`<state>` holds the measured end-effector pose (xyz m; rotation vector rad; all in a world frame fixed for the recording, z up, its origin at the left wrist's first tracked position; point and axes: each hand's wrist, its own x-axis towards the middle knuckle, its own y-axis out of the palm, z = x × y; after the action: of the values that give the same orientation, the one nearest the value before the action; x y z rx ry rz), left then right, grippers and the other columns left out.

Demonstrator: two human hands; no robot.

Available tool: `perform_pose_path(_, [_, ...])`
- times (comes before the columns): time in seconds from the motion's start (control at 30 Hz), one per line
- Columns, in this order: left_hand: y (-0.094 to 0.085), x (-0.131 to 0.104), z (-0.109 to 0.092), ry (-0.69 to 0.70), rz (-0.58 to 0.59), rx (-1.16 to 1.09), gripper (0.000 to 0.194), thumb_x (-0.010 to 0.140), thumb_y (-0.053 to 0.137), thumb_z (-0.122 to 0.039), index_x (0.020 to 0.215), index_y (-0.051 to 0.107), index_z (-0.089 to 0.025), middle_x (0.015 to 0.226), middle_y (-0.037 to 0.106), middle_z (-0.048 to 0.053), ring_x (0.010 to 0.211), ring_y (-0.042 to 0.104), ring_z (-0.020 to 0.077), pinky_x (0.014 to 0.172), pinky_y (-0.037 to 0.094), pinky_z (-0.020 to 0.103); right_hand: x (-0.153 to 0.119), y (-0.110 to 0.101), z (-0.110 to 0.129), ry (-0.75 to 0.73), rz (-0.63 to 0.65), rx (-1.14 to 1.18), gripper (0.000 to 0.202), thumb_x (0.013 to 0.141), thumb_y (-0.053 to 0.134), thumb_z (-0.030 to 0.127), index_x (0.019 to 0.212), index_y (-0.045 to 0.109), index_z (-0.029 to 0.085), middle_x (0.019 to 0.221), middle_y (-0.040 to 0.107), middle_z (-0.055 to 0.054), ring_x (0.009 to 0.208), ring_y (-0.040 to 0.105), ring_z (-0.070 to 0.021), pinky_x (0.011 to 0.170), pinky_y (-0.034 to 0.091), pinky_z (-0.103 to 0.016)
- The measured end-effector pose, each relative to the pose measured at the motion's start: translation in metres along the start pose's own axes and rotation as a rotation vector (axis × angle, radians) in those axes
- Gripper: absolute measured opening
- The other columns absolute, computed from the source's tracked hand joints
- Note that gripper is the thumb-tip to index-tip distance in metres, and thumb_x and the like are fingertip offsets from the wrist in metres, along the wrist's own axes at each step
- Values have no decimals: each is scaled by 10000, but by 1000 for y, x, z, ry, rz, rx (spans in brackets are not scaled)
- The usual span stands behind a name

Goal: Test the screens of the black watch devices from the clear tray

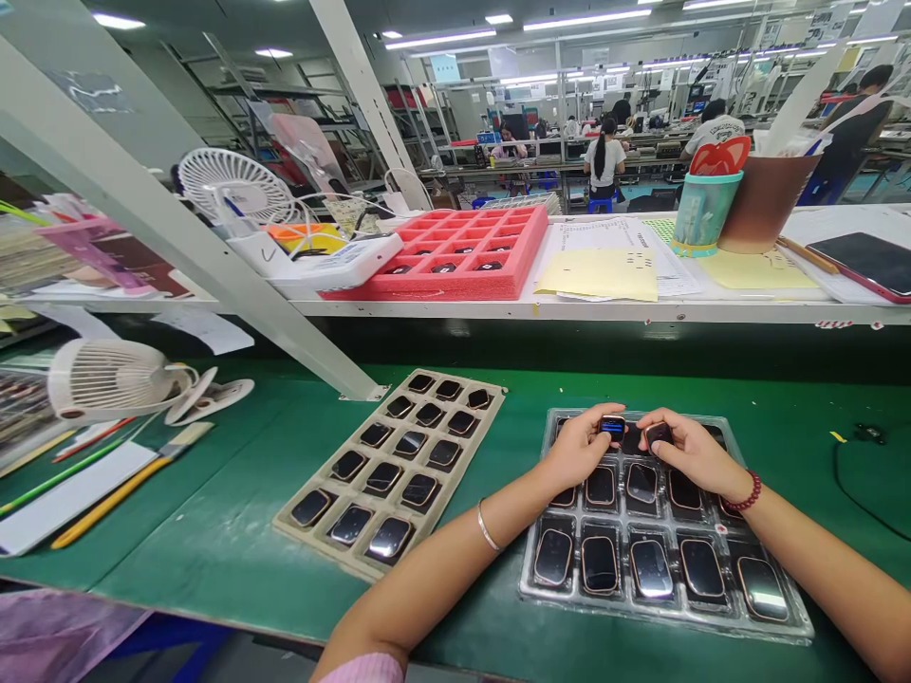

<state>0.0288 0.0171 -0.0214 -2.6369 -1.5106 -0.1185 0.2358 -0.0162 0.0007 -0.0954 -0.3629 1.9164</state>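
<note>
My left hand (585,442) is closed on a smartwatch body (611,430) whose screen is lit with blue lines. Beside it, my right hand (689,448) grips a second smartwatch body (659,434) with a dark screen. Both hands are over the far rows of a clear plastic tray (528,569), and hide part of them. Strapless watches with gold-coloured rims, such as the near-row watch (599,563), sit in its pockets. To the left, a beige tray (290,522) lies at a slant with several similar dark-screened watches in it.
A raised white shelf (455,309) runs behind the trays, with a red foam tray (530,249), papers, cups and a phone (868,261) on it. A slanted post (285,327) meets the bench left of centre. A small fan (118,378) and brush (142,474) lie far left; a black cable (844,479) lies right.
</note>
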Motion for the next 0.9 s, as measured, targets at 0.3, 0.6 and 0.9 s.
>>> perform_pose_path(0.3, [-1, 0, 0, -25, -7, 41, 514, 749, 494, -87, 1251, 522, -192, 1070, 640, 78, 849, 651, 157, 820, 517, 309, 0, 1, 2, -2, 4, 26, 257, 798, 533, 161, 1047, 535, 223, 888, 647, -40, 857, 608, -209, 786, 481, -349])
perform_pose_path(0.6, [-1, -1, -3, -1, 2, 43, 433, 805, 473, -138, 1233, 533, -169, 1039, 648, 84, 843, 638, 158, 835, 511, 321, 0, 0, -1, 7, 19, -4, 236, 811, 529, 154, 1037, 540, 219, 850, 626, -26, 821, 598, -197, 766, 472, -336])
perform_pose_path(0.9, [0, -1, -4, -27, -6, 96, 487, 752, 466, -73, 1226, 531, -161, 1031, 643, 83, 851, 638, 163, 812, 515, 305, 0, 0, 1, -12, 52, 21, 298, 806, 496, 107, 1079, 526, 223, 941, 631, -44, 904, 599, -205, 814, 475, -343])
